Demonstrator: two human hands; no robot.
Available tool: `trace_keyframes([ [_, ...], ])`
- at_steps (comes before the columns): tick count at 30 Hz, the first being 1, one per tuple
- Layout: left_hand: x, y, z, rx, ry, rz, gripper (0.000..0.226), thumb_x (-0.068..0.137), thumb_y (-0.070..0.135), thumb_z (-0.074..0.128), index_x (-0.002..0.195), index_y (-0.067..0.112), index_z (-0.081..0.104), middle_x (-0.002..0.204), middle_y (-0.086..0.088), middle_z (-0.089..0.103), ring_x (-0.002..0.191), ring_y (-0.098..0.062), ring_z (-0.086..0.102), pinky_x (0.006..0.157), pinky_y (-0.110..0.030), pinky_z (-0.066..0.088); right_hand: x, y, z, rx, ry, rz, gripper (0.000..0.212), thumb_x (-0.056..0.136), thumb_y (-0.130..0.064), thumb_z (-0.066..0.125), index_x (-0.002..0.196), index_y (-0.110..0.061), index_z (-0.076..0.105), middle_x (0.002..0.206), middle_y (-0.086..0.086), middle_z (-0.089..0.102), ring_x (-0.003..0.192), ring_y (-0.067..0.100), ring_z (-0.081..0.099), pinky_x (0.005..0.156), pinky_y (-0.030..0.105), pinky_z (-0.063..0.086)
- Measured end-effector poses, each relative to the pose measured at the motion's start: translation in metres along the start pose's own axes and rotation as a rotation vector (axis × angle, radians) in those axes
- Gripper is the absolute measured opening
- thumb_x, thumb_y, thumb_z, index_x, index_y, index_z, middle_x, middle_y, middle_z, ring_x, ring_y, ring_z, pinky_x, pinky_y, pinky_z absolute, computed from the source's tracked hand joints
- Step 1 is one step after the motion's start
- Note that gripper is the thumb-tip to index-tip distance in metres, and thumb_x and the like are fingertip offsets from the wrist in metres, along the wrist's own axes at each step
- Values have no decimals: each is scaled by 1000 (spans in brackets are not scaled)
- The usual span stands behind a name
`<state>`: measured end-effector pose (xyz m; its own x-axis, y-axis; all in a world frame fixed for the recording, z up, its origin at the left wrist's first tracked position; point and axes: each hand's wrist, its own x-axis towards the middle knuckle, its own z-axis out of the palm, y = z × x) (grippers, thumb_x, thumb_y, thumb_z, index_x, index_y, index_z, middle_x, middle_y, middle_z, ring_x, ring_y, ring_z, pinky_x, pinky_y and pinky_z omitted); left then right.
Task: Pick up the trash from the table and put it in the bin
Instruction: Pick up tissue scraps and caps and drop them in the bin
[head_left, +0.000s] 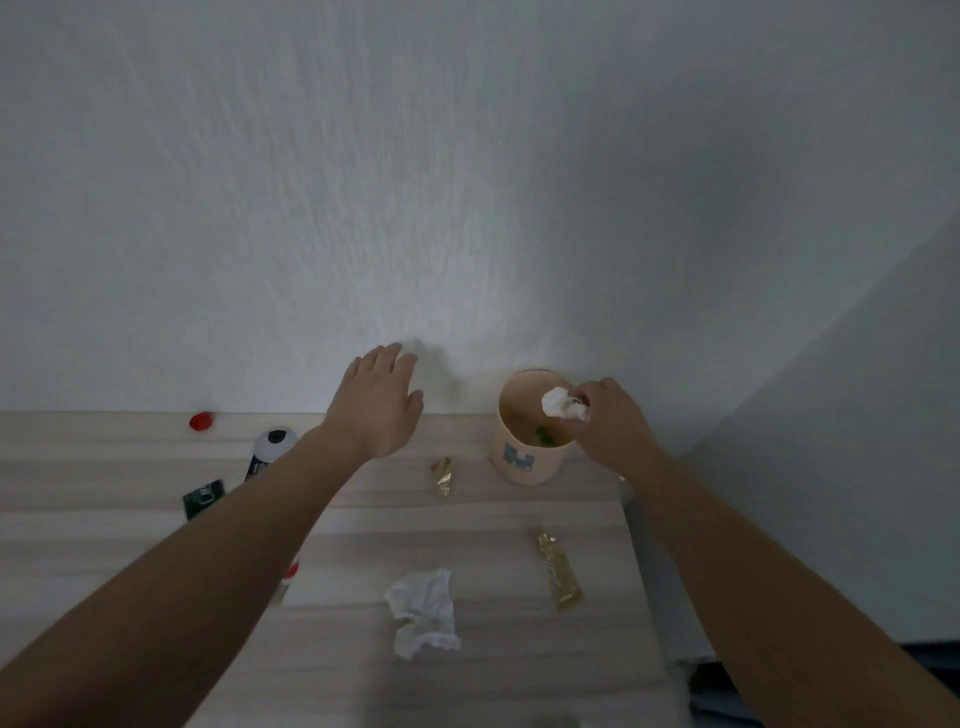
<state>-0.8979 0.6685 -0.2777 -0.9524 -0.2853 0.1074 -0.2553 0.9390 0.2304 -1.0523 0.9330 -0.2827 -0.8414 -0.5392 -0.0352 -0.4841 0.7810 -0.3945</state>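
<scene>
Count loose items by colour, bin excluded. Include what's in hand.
White tissue: 2, one on table, one in right hand over bin
Gold wrapper: 2
Red object: 1
Dark green packet: 1
Black-and-white can: 1
Red-and-white item, partly hidden: 1
Total: 8

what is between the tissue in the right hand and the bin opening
Nothing visible. The right hand pinches the crumpled tissue right over the open top of the bin; the left hand hovers off to the side, clear of it.
</scene>
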Motion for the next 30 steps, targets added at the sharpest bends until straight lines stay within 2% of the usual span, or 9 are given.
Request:
trace_keyframes([
  [7, 2, -19, 9, -49, -9, -37, 52, 94, 28, 51, 138, 2, 41, 146, -24, 38, 136, -38, 33, 114, -47, 26, 36, -12, 19, -37, -40, -3, 23, 86, -20, 58, 105, -9, 56, 98, 7, 52, 81, 19, 52, 72, 28, 43],
  [10, 9, -21, 14, -66, -16, -45, 53, 94, 29, 51, 139, 3, 40, 147, -24, 36, 137, -38, 31, 114, -47, 26, 47, -12, 24, -37, -56, 14, 31, 86, -24, 60, 114, -12, 54, 107, 7, 52, 88, 21, 55, 79, 32, 49],
  [14, 16, -19, 19, -93, -20, -55, 53, 94, 30, 51, 139, 3, 39, 148, -22, 35, 138, -37, 29, 114, -46, 27, 58, -8, 31, -38, -30, 25, 48, 85, -34, 64, 125, -14, 46, 116, 7, 48, 94, 21, 55, 80, 30, 47],
  [17, 18, -19, 22, -99, -32, -68, 54, 95, 31, 51, 139, 4, 38, 148, -22, 34, 139, -36, 28, 114, -46, 27, 62, -6, 34, 0, -12, 24, 64, 84, -39, 66, 136, -16, 38, 132, 8, 42, 108, 23, 54, 89, 33, 47],
  [23, 17, -17, 23, -106, -39, -91, 55, 95, 31, 50, 141, 5, 37, 150, -21, 32, 139, -35, 27, 114, -44, 24, 58, -5, 36, -23, -71, -34, 79, 82, -43, 64, 146, -14, 28, 151, 7, 29, 136, 27, 31, 108, 40, 34],
  [27, 14, -11, 18, -105, -37, -84, 55, 95, 31, 50, 141, 5, 36, 150, -21, 32, 140, -35, 27, 115, -43, 23, 49, -7, 31, -141, -47, -77, 74, 86, -45, 57, 145, -11, 29, 154, 11, 28, 142, 28, 23, 115, 43, 26],
  [30, 10, -6, 13, -106, -38, -83, 55, 95, 32, 49, 142, 6, 35, 151, -20, 31, 141, -35, 26, 115, -44, 22, 39, -9, 23, -253, -3, -112, 67, 89, -44, 49, 144, -11, 32, 152, 11, 31, 142, 27, 24, 116, 43, 22],
])
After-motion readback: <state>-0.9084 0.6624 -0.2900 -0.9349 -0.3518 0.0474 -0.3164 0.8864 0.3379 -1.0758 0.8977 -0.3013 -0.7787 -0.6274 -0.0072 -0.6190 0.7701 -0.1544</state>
